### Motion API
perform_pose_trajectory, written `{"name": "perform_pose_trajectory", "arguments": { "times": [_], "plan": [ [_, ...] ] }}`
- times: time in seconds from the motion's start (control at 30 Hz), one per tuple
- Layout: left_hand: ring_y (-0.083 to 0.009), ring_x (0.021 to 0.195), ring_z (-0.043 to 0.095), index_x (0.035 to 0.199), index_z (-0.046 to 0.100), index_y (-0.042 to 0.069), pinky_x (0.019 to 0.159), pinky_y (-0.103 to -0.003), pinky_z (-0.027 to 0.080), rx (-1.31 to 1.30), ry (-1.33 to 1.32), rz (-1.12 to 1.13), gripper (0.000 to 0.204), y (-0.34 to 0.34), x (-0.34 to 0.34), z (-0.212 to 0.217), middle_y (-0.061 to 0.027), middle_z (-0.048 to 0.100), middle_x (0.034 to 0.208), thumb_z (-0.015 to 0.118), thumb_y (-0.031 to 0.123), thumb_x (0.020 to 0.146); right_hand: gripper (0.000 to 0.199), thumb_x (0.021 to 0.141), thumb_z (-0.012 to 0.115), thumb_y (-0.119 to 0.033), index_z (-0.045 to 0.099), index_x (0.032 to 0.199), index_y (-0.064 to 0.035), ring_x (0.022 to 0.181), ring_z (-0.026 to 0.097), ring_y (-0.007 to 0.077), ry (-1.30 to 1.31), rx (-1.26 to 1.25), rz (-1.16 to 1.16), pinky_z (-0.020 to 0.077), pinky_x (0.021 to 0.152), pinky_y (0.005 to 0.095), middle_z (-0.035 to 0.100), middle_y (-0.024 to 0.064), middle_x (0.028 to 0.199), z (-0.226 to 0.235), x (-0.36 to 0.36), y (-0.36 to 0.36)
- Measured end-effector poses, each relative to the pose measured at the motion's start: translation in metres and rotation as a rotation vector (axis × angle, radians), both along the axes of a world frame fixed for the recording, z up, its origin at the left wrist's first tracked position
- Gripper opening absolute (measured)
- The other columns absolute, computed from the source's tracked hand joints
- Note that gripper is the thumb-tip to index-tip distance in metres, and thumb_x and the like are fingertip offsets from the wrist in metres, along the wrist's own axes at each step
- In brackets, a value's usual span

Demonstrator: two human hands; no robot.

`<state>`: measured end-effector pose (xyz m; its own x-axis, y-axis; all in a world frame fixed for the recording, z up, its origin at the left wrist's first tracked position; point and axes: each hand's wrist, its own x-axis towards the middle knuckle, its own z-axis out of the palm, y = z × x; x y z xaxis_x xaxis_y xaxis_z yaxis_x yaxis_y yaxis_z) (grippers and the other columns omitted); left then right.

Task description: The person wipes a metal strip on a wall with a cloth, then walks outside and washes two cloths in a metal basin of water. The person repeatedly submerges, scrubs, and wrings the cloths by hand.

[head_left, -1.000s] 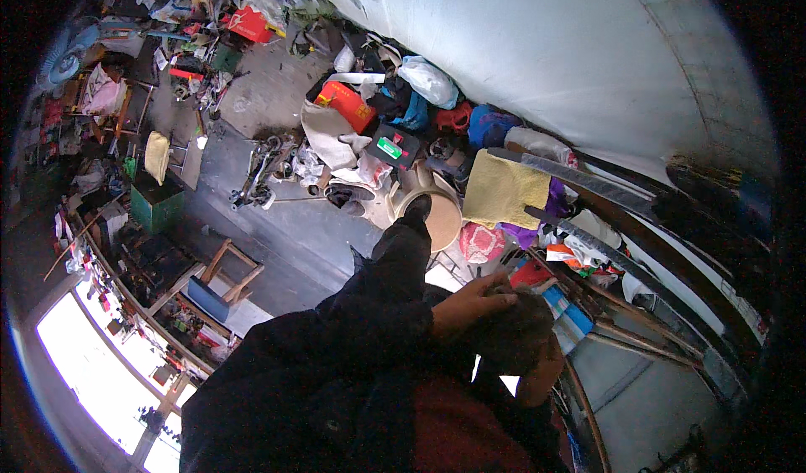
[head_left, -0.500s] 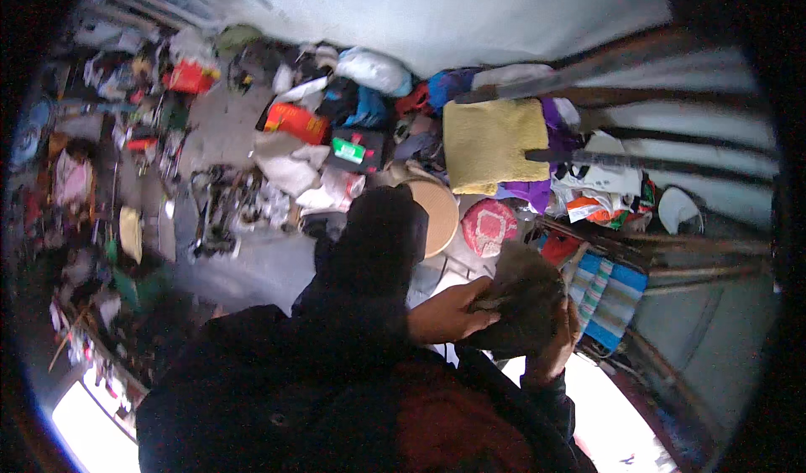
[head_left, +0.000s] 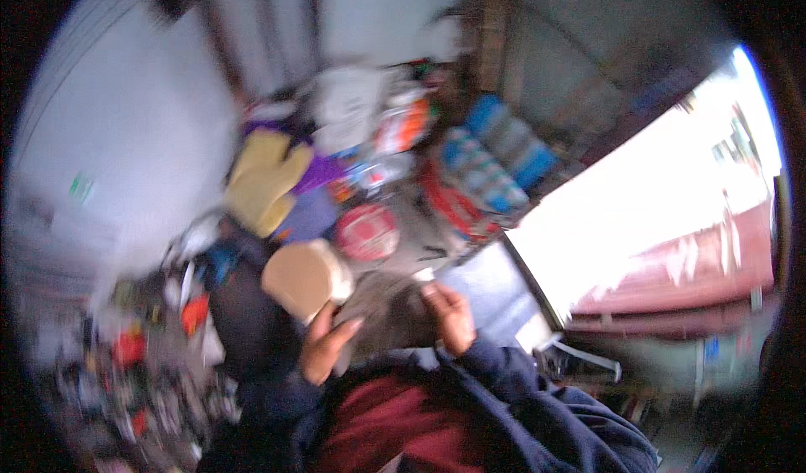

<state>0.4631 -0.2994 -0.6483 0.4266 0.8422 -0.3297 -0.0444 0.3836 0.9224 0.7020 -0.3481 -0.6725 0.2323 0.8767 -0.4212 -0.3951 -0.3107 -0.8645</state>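
Observation:
Between my hands, in front of my chest, is a dark grey-brown flat piece point(head_left: 390, 309) with a mottled surface; motion blur hides its exact kind. My left hand point(head_left: 327, 343) grips its left edge, thumb and fingers pressed on it. At the opposite edge my right hand point(head_left: 453, 318) holds it, with the thumb lying on top. A small white spot shows beside the right thumb. Just beyond my left hand stands a round stool with a tan seat point(head_left: 298, 280). Farther off is a round pink-red cushioned seat point(head_left: 368, 232).
A yellow cloth point(head_left: 267, 179) lies over purple fabric at the far left. Blue-and-white striped fabric point(head_left: 483, 162) sits ahead to the right. A bright doorway point(head_left: 638, 221) opens on the right. Mixed clutter point(head_left: 134, 381) covers the floor at lower left.
The view has swung to the right, bringing the doorway in. My hands have come level, one at either side of the grey-brown piece, which stays held.

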Motion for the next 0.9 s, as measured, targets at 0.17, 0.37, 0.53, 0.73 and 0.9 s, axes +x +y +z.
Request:
{"name": "perform_pose_trajectory", "arguments": {
  "times": [0.17, 0.37, 0.53, 0.73, 0.9],
  "plan": [
    [-0.0212, 0.118, 0.058, 0.14, 0.05, -0.001, 0.105, -0.034, 0.042, -0.101, -0.133, -0.082, 0.055, -0.026, 0.04, 0.003, -0.0103, 0.062, 0.127, 0.064, 0.014, 0.09, 0.035, 0.106, 0.057, -0.025, 0.065, 0.127, 0.002, 0.106, 0.061, 0.0134, -0.176, -0.03, -0.125, 0.0495, 0.095, 0.0301, 0.07, 0.0033, 0.113, -0.013, 0.019, -0.071],
    [-0.0157, 0.104, 0.058, 0.11, 0.066, 0.002, 0.098, -0.03, 0.042, -0.293, -0.174, -0.243, 0.028, -0.047, 0.072, -0.042, -0.0047, 0.065, 0.108, 0.061, 0.028, 0.102, 0.032, 0.106, 0.059, -0.024, 0.068, 0.123, 0.0015, 0.101, 0.062, 0.0099, 0.108, 0.002, -0.525, 0.0512, 0.091, 0.0282, 0.07, 0.0021, 0.109, -0.004, 0.04, -0.135],
    [-0.0118, 0.104, 0.057, 0.11, 0.062, 0.004, 0.095, -0.027, 0.043, -0.284, -0.128, -0.385, 0.015, -0.081, 0.078, -0.056, -0.0023, 0.063, 0.105, 0.057, 0.017, 0.103, 0.03, 0.105, 0.059, -0.021, 0.068, 0.122, 0.002, 0.092, 0.066, 0.0106, 0.067, 0.152, -0.635, 0.054, 0.083, 0.0283, 0.072, 0.0028, 0.105, 0.004, 0.028, -0.185],
    [-0.014, 0.107, 0.057, 0.131, 0.054, 0.005, 0.099, -0.029, 0.043, -0.256, -0.035, -0.609, 0.03, -0.131, 0.077, -0.067, -0.0044, 0.061, 0.114, 0.054, 0.017, 0.103, 0.034, 0.104, 0.06, -0.026, 0.066, 0.124, 0.0019, 0.089, 0.068, 0.0123, 0.096, 0.031, -0.675, 0.0556, 0.083, 0.0284, 0.072, 0.0063, 0.107, 0.018, 0.015, -0.233],
    [-0.0171, 0.124, 0.056, 0.139, 0.053, 0.002, 0.109, -0.033, 0.042, -0.604, -0.216, -0.685, 0.047, -0.18, 0.082, -0.075, -0.0089, 0.059, 0.135, 0.046, 0.038, 0.109, 0.037, 0.107, 0.052, -0.034, 0.062, 0.122, -0.001, 0.096, 0.07, 0.0225, 0.341, 0.092, -0.653, 0.0555, 0.09, 0.0366, 0.071, 0.012, 0.108, 0.024, 0.025, -0.267]
  ]
}}
